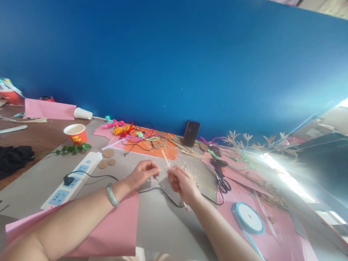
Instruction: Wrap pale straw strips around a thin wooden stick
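My right hand (183,184) is closed round a thin pale stick (165,158), which slants up past the fingers. Its lower end comes out below the palm, with a small reddish tip. Just to the left, my left hand (144,173) has thumb and fingertips pinched together. A faint pale strand seems to run from that pinch toward the stick, too fine to make out. Both hands are above the grey mat (154,232). Small pale shavings (194,177) lie beyond my right hand.
A power strip (74,177) with a plugged-in black cable lies left, near wooden discs (108,153) and a paper cup (76,134). A phone (191,133) leans on the blue wall. Scissors (224,184), a glue gun (218,166) and a ribbon roll (248,217) lie right.
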A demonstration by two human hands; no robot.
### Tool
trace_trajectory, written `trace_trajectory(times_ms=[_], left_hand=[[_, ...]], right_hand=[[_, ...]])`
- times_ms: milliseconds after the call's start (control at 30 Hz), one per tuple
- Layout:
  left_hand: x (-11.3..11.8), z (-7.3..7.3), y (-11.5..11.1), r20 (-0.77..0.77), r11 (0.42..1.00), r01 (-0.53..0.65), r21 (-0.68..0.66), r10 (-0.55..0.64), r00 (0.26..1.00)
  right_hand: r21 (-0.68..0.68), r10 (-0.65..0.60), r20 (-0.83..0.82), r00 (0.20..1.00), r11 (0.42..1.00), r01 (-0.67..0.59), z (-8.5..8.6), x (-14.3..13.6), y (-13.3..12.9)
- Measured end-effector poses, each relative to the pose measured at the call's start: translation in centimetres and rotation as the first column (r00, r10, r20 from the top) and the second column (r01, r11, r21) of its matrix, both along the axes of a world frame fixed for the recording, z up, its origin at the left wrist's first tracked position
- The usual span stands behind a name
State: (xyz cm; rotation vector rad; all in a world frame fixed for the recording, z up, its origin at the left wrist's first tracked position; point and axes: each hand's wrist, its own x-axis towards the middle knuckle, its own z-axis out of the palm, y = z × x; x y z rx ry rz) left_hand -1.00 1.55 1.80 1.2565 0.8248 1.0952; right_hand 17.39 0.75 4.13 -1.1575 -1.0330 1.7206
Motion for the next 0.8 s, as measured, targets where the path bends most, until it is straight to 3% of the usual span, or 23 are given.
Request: trace_trajectory(times_ms=[133, 333, 500, 667, 800], left_hand=[[0.3, -0.2, -0.1, 0.01, 0.999, -0.009, -0.049, 0.009, 1.0], [0.6, -0.5, -0.3, 0.01, 0.997, 0.013, -0.074, -0.012, 1.0], [0.6, -0.7, -0.3, -0.027, 0.994, 0.052, -0.092, -0.054, 0.998], [0.5, -0.6, -0.4, -0.044, 0.995, 0.091, -0.036, -0.092, 0.995], [0.5, -0.3, -0.4, -0.045, 0.995, 0.102, -0.013, -0.102, 0.994]], right_hand=[[0.124, 0.063, 0.132, 0.989, 0.989, -0.079, -0.3, -0.8, -1.0], [0.262, 0.021, 0.29, 0.957, 0.96, -0.101, -0.1, -1.3, -1.6], [0.3, -0.006, 0.391, 0.92, 0.946, -0.121, -0.3, -1.4, -1.7], [0.294, -0.021, 0.359, 0.933, 0.951, -0.092, -0.8, -1.4, -1.6], [0.184, 0.062, 0.227, 0.972, 0.977, -0.105, -0.4, -1.2, -1.5]])
